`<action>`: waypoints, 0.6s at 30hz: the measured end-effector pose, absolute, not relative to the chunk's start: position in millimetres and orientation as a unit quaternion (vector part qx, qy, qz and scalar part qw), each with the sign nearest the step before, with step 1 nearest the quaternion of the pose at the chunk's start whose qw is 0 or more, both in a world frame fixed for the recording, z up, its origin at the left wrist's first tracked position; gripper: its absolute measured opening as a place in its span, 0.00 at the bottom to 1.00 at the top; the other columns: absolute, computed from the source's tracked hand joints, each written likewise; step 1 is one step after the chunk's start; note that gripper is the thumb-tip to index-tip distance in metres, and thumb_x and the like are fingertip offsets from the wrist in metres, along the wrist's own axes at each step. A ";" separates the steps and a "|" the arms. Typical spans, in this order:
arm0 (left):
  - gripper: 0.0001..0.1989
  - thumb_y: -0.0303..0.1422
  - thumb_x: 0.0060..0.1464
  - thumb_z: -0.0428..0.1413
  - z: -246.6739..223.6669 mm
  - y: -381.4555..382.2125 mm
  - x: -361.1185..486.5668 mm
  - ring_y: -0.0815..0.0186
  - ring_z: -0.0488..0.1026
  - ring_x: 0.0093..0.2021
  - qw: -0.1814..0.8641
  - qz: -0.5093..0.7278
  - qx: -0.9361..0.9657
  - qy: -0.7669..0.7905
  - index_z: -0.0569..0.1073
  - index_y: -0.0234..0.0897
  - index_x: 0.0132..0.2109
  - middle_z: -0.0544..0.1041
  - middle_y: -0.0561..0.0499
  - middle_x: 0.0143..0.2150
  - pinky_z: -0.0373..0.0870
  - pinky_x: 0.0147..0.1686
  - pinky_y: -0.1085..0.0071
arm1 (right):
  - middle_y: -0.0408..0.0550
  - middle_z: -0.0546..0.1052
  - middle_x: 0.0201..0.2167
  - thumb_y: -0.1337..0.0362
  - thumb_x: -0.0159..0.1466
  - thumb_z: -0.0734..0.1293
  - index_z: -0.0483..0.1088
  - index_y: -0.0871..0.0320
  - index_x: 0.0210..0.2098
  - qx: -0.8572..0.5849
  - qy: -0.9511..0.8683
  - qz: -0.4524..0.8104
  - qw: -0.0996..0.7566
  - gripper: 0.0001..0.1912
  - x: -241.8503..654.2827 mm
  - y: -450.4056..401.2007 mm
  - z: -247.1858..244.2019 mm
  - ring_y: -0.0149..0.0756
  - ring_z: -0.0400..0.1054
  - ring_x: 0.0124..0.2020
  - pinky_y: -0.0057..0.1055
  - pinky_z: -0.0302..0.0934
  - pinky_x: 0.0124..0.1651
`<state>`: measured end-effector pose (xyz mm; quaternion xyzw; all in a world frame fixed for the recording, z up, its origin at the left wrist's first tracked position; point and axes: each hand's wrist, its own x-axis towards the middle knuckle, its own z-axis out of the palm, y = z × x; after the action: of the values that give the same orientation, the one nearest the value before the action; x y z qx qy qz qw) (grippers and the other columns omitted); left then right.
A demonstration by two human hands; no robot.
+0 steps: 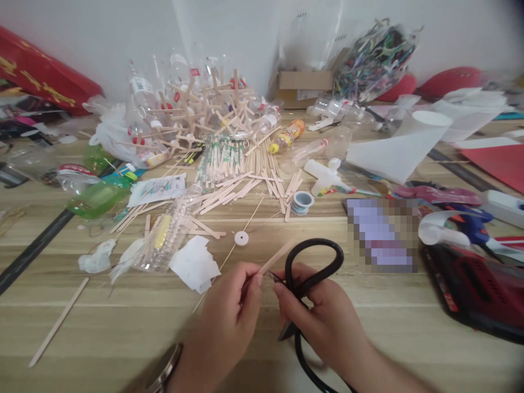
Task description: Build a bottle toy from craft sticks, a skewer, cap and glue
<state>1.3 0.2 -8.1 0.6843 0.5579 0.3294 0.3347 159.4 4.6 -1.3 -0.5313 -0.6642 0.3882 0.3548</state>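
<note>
Near the bottom centre, my left hand (241, 300) pinches a flat wooden stick (276, 257) that slants up to the right. My right hand (323, 311) is closed around black-handled scissors (338, 256), gripped near the pivot with the handle loops sticking out above and below. A blade tip touches or nearly touches the stick beside my left fingertips. Just beyond my hands, a white disc (241, 238) sits on a thin skewer. Another flat stick (59, 322) lies alone at the lower left.
Behind are piled sticks (225, 155), plastic bottles (141, 90) and a blue spool (302, 202). A clear bottle (164, 234) and torn white paper (195, 263) lie left of centre. On the right are a glue bottle (323, 174), a pixelated item (382, 234) and a red-black case (478, 289).
</note>
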 end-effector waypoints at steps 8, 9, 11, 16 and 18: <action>0.10 0.33 0.65 0.45 -7.7 -2.0 0.7 0.66 0.75 0.30 0.282 0.319 0.723 0.545 0.70 0.40 0.39 0.78 0.53 0.31 0.68 0.29 0.73 | 0.40 0.71 0.16 0.62 0.64 0.60 0.74 0.55 0.35 -0.528 -0.679 0.368 0.353 0.11 159.2 3.7 -3.0 0.33 0.67 0.19 0.27 0.61 0.25; 0.10 0.33 0.65 0.45 -7.7 -2.2 0.6 0.66 0.76 0.30 0.275 0.318 0.727 0.543 0.70 0.39 0.39 0.78 0.53 0.31 0.68 0.29 0.73 | 0.40 0.71 0.16 0.62 0.64 0.60 0.74 0.55 0.35 -0.528 -0.683 0.361 0.354 0.11 159.1 3.8 -3.5 0.33 0.68 0.19 0.27 0.61 0.25; 0.10 0.32 0.65 0.45 -7.8 -2.7 0.1 0.66 0.76 0.30 0.260 0.315 0.738 0.538 0.70 0.39 0.39 0.78 0.53 0.31 0.68 0.29 0.72 | 0.40 0.70 0.16 0.63 0.64 0.60 0.74 0.55 0.34 -0.527 -0.693 0.342 0.354 0.10 159.0 4.1 -4.7 0.33 0.68 0.19 0.26 0.61 0.25; 0.09 0.30 0.64 0.46 -7.4 -2.4 -2.6 0.65 0.76 0.29 0.207 0.316 0.774 0.508 0.72 0.40 0.40 0.79 0.54 0.30 0.69 0.29 0.71 | 0.43 0.77 0.22 0.68 0.65 0.61 0.71 0.57 0.32 -0.482 -0.762 0.182 0.393 0.08 163.6 6.1 -8.4 0.32 0.71 0.22 0.25 0.62 0.25; 0.10 0.29 0.65 0.46 -7.1 -1.4 -4.0 0.65 0.77 0.29 0.186 0.322 0.787 0.492 0.72 0.40 0.41 0.80 0.54 0.30 0.70 0.29 0.71 | 0.45 0.79 0.25 0.71 0.66 0.59 0.71 0.58 0.36 -0.423 -0.813 0.084 0.392 0.09 167.8 6.9 -9.0 0.32 0.72 0.22 0.26 0.63 0.26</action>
<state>-4.0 -1.4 -7.1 0.7873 0.4918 0.3219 0.1863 167.8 6.9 -9.0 -0.4231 -0.8126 0.0839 0.3920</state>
